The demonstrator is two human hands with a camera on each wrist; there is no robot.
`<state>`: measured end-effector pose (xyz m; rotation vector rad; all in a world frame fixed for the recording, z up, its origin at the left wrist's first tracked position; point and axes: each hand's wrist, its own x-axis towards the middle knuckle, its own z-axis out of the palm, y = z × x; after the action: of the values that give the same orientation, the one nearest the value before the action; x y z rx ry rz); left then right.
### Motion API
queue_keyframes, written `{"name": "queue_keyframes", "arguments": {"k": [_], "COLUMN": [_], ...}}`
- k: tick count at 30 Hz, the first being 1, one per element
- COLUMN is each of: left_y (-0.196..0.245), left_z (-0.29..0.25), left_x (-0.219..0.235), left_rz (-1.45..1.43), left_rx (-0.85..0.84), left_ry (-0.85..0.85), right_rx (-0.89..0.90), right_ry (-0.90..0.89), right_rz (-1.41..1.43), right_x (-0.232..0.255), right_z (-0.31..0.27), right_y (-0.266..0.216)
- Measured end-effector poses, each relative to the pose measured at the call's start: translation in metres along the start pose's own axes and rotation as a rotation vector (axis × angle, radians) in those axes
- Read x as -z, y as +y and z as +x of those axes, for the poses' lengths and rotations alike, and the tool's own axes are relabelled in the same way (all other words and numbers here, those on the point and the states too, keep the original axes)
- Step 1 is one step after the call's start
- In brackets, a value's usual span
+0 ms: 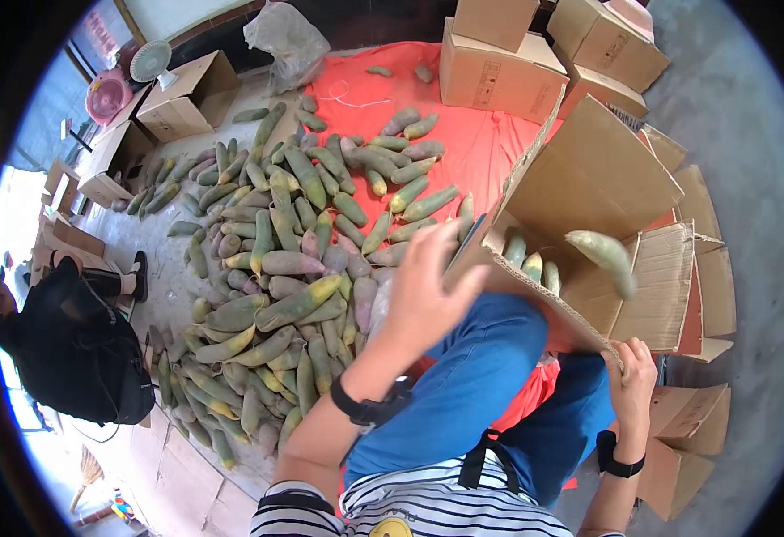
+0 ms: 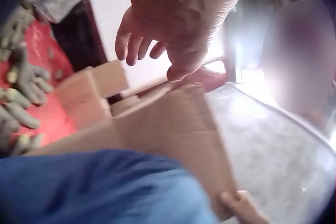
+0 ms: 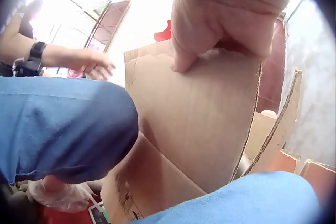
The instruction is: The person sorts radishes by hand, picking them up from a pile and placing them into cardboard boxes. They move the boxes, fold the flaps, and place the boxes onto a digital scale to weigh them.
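Observation:
My left hand (image 1: 429,291) is beside the near left edge of an open cardboard box (image 1: 580,170), with fingers spread and nothing in it. In the left wrist view the same hand (image 2: 170,29) hangs over the box's flap. With my right hand (image 1: 631,380) I grip the flap's near right corner, thumb on the near face in the right wrist view. Inside the box, a pale green radish (image 1: 605,255) shows slantwise, slightly blurred, against the right side. Several more green radishes (image 1: 533,266) lie at the box's left end, partly hidden by its wall.
A large heap of green radishes (image 1: 275,259) spreads over the floor and a red sheet (image 1: 490,134) on my left. More cardboard boxes (image 1: 499,76) stand beyond and right of the open box. A person (image 1: 74,340) in dark clothes is at far left, near a fan (image 1: 152,63).

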<state>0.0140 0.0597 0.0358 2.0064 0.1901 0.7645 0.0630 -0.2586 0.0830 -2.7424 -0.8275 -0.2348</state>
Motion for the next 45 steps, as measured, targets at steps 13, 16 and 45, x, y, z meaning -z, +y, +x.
{"name": "queue_keyframes", "arguments": {"k": [13, 16, 45], "left_y": [-0.34, -0.347, -0.11], "left_z": [-0.189, -0.192, -0.199], "left_x": [0.182, 0.198, 0.103], "left_rz": [1.371, 1.364, -0.45], "left_rx": [0.766, 0.776, 0.991], "left_ry": [-0.444, -0.517, -0.01], "right_rx": [-0.075, -0.083, 0.106], "right_ry": [-0.027, -0.063, 0.048], "right_rz": [0.071, 0.053, -0.041], "right_x": [-0.002, 0.0, -0.009], "right_z": [0.012, 0.016, -0.005], "right_y": [-0.002, -0.003, 0.003]}}
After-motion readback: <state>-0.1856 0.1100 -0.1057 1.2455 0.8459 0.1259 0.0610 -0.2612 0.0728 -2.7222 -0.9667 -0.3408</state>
